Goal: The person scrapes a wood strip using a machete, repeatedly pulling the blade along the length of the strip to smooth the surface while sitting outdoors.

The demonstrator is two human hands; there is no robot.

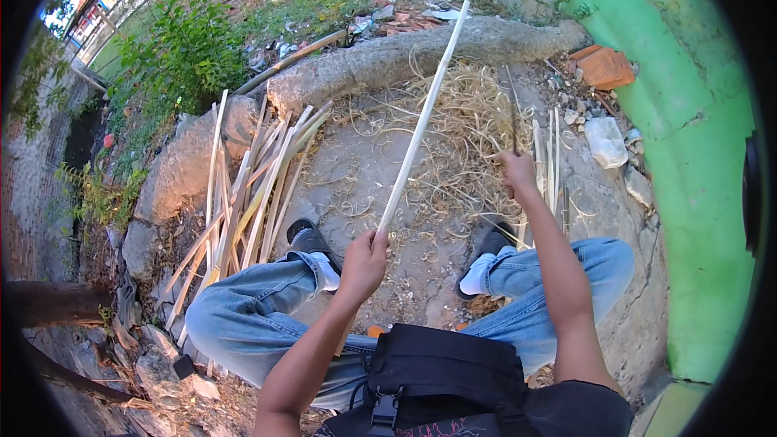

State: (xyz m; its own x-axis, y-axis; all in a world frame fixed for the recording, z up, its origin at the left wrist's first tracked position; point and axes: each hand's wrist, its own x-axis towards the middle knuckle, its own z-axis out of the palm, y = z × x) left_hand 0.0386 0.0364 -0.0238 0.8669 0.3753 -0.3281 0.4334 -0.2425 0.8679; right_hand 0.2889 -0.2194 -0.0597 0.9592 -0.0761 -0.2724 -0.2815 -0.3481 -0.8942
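My left hand (364, 265) is closed round the lower end of a long pale wooden strip (424, 117), which looks like split bamboo. The strip slants up and away to the right, past the far concrete edge. On the right, my right hand (518, 175) grips a knife (515, 113) with a thin dark blade pointing away from me. The blade stands apart from the strip. Beyond and between my hands, curly shavings (473, 117) cover the ground, heaped thickest near the knife.
Split strips (259, 186) lean in a pile by my left knee; a few more strips (554, 162) lie beyond my right knee. A low concrete curb (388, 61) borders the far side, a green wall (688, 154) the right. A black bag (445, 368) rests on my lap.
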